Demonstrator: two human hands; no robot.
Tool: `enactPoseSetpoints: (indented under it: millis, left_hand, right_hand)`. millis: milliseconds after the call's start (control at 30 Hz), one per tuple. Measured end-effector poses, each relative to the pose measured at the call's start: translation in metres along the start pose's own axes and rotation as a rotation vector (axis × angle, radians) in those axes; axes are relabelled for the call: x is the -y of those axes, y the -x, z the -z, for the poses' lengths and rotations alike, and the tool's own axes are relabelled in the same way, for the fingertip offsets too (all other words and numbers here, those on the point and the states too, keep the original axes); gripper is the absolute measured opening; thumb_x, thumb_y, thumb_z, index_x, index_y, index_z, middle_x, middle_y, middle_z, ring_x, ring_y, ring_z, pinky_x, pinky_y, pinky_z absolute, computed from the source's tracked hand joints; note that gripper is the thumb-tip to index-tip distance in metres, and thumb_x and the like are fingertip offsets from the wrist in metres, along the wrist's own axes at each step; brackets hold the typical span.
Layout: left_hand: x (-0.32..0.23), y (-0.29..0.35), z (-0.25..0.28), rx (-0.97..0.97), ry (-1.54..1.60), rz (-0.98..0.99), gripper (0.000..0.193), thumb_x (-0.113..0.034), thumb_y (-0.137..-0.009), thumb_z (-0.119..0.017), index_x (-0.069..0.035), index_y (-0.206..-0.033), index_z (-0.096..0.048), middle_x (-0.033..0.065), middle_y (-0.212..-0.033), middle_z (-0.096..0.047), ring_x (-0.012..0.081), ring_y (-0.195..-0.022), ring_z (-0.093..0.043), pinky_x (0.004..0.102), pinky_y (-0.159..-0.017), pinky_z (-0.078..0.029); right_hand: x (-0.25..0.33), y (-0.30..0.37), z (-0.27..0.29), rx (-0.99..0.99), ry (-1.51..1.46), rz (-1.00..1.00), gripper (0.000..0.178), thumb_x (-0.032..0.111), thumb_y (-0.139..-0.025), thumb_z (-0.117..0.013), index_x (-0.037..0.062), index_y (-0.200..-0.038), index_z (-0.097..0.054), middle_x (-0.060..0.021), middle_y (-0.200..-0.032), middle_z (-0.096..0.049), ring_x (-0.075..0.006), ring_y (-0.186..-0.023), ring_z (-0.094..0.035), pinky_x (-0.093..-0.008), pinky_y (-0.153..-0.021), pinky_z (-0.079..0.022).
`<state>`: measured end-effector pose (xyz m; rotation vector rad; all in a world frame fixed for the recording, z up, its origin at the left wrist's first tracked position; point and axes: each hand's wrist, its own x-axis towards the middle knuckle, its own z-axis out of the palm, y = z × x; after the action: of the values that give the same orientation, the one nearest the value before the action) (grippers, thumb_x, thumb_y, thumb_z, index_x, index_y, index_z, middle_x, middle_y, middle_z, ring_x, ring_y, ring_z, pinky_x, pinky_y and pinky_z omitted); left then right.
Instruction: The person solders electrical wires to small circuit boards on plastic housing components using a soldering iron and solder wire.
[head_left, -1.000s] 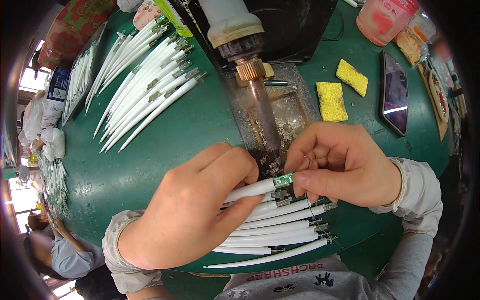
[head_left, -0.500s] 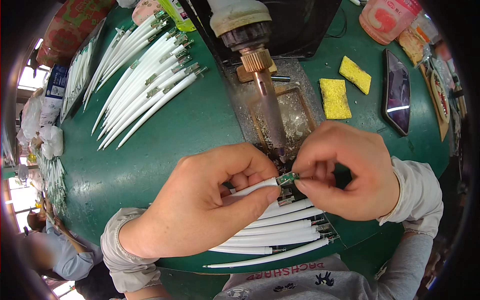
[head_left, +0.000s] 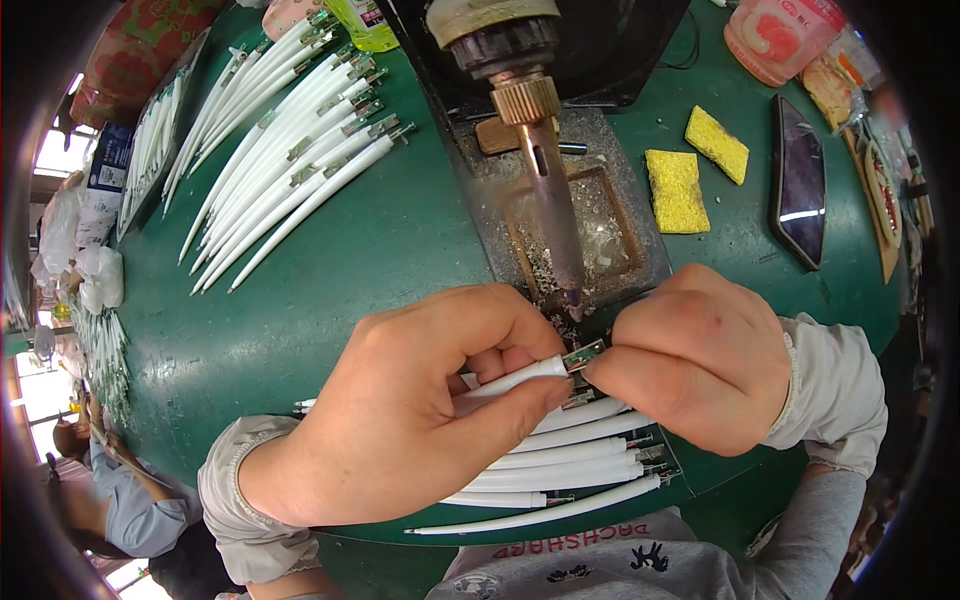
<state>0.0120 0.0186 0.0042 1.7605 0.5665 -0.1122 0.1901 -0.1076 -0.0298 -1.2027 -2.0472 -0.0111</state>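
Observation:
My left hand pinches a slim white pen-shaped tube between thumb and fingers. From the tube's right end sticks a small green circuit board. Closed up against the end of that board is my right hand; what its fingertips grip is hidden. Just above the board hangs the dark tip of a soldering iron, pointing down and apart from it. Below both hands lie several more white tubes with boards or wires at their right ends.
A gritty metal tray sits under the iron. To its right are two yellow sponges and a dark phone. Bundled white tubes lie at the back left. A pink tub stands at the far right; another person sits at left.
My right hand has turned, its fingers curling closer together by the board. The tube has shifted slightly right in my left hand, and its board now tilts up more.

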Motion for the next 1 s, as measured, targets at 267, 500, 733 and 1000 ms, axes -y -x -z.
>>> enactPoseSetpoints:
  millis: [267,500,733,1000]
  left_hand:
    - [-0.0001,0.0000,-0.0009,0.001,0.109,0.078,0.016,0.003,-0.079,-0.064,0.004,-0.092,-0.055,0.0047,-0.085,-0.057,0.0073,-0.078,-0.053,0.0235,-0.071,-0.045]
    - [0.0004,-0.0010,-0.0008,0.020,0.087,0.042,0.015,0.004,-0.079,-0.063,0.004,-0.092,-0.055,0.0047,-0.086,-0.057,0.0073,-0.078,-0.053,0.0233,-0.070,-0.045]
    - [0.0011,-0.0016,-0.0011,0.018,0.200,0.100,0.014,0.003,-0.082,-0.060,0.005,-0.094,-0.055,0.0032,-0.084,-0.056,0.0060,-0.076,-0.050,0.0213,-0.070,-0.043]
    - [-0.0006,-0.0024,-0.0001,0.049,0.246,0.113,0.013,0.002,-0.082,-0.060,0.005,-0.094,-0.055,0.0025,-0.082,-0.055,0.0055,-0.074,-0.049,0.0202,-0.067,-0.042]
  right_hand:
    - [-0.0038,0.0023,-0.0029,0.034,-0.079,-0.021,0.034,0.000,-0.052,-0.068,0.0011,-0.086,-0.062,-0.0078,-0.082,-0.054,-0.0196,-0.061,-0.051,-0.0284,-0.050,-0.042]
    - [-0.0024,0.0011,-0.0036,-0.027,-0.054,-0.025,0.034,0.002,-0.054,-0.066,0.0012,-0.088,-0.062,-0.0076,-0.080,-0.054,-0.0196,-0.061,-0.051,-0.0280,-0.051,-0.042]
    - [-0.0009,0.0002,0.0011,0.031,0.095,0.038,0.036,0.009,-0.055,-0.061,-0.0033,-0.089,-0.060,-0.0106,-0.083,-0.053,-0.0200,-0.062,-0.051,-0.0277,-0.050,-0.043]
    - [-0.0039,0.0028,-0.0031,0.042,0.076,0.063,0.035,0.009,-0.056,-0.059,-0.0035,-0.088,-0.058,-0.0120,-0.083,-0.053,-0.0208,-0.061,-0.051,-0.0283,-0.050,-0.043]
